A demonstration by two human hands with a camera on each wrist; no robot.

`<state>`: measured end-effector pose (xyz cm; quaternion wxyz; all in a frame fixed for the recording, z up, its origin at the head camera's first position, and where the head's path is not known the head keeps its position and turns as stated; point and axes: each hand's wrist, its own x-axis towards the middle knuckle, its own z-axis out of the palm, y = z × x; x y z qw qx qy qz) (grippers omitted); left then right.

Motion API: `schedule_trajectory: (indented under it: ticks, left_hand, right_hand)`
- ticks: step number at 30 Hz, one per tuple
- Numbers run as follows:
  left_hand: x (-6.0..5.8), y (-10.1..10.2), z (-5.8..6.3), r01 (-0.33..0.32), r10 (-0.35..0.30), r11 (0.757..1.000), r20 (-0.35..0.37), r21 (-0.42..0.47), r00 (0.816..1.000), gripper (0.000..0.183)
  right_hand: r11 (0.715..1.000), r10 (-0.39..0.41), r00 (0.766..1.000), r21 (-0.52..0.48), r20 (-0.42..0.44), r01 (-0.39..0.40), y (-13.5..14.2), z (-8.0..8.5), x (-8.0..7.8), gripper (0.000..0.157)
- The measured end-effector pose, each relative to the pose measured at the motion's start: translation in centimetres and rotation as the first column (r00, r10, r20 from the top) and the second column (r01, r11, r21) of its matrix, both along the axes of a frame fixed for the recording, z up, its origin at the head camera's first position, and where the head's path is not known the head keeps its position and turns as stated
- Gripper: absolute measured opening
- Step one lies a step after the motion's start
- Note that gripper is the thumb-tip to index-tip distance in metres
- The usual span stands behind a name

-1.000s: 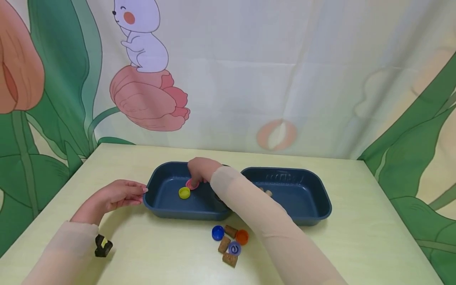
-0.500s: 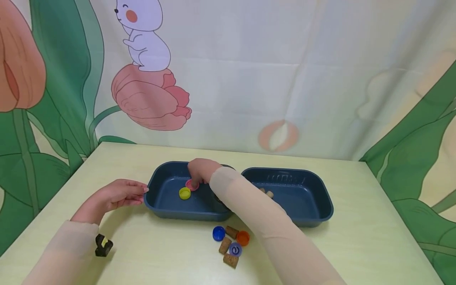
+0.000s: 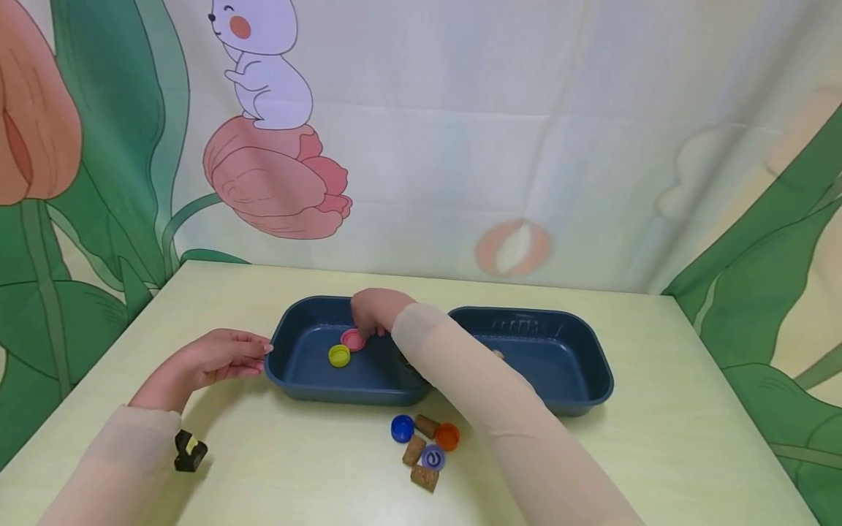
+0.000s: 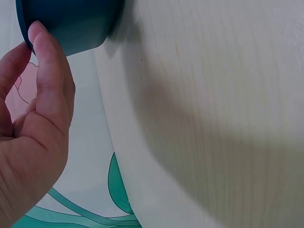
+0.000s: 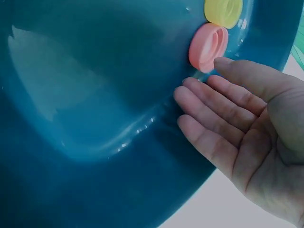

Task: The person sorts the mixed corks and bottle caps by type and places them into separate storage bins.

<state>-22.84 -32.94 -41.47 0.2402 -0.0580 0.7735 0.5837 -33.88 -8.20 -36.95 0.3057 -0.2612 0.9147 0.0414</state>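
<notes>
- We see the left hand (image 3: 226, 358) pinching the rim of the left tray (image 3: 349, 396) between thumb and fingers.
- We see the right hand (image 5: 247, 128) over that tray, fingers nearly straight, gripping nothing.
- We find the pink cap (image 5: 207, 48) in the tray by its thumb tip; we cannot tell if they touch.
- We see the yellow cap (image 5: 223, 12) just beside it.

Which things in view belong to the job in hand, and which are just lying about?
Likely part of the job:
left tray, held at its rim by the left hand
pink cap, beside the right hand
yellow cap, in the same tray

Apparently lying about, possibly for later:
blue cap, orange cap, purple cap and corks, on the table
right tray
</notes>
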Motion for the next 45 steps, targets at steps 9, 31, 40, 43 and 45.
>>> schedule_trajectory:
  ticks: [9, 31, 40, 43, 45]
  left_hand:
    - [0.0, -0.1, 0.0, 0.0, 0.0, 1.0, 0.0, 0.011, 1.0, 0.044]
    - [0.2, 0.3, 0.2, 0.009, -0.009, 1.0, -0.001, 0.026, 1.0, 0.043]
    - [0.2, 0.1, -0.1, 0.025, -0.025, 0.999, -0.005, 0.026, 1.0, 0.041]
    - [0.2, 0.2, 0.0, 0.021, -0.021, 1.0, -0.004, 0.02, 1.0, 0.043]
    - [0.2, 0.2, 0.1, 0.016, -0.016, 1.0, -0.003, 0.016, 1.0, 0.044]
  right_hand:
    - [0.993, -0.005, 0.999, -0.118, 0.041, 0.01, 1.3, 2.3, -0.1, 0.031]
    - [0.835, 0.125, 0.969, -0.506, -0.212, -0.218, 8.8, 9.8, 5.1, 0.028]
    - [0.795, 0.019, 0.971, -0.586, -0.236, -0.158, 11.5, 10.2, 7.7, 0.025]
    - [0.776, -0.019, 0.976, -0.619, -0.215, -0.122, 12.3, 10.1, 8.6, 0.024]
    - [0.765, -0.032, 0.978, -0.635, -0.204, -0.108, 12.9, 10.0, 9.0, 0.024]
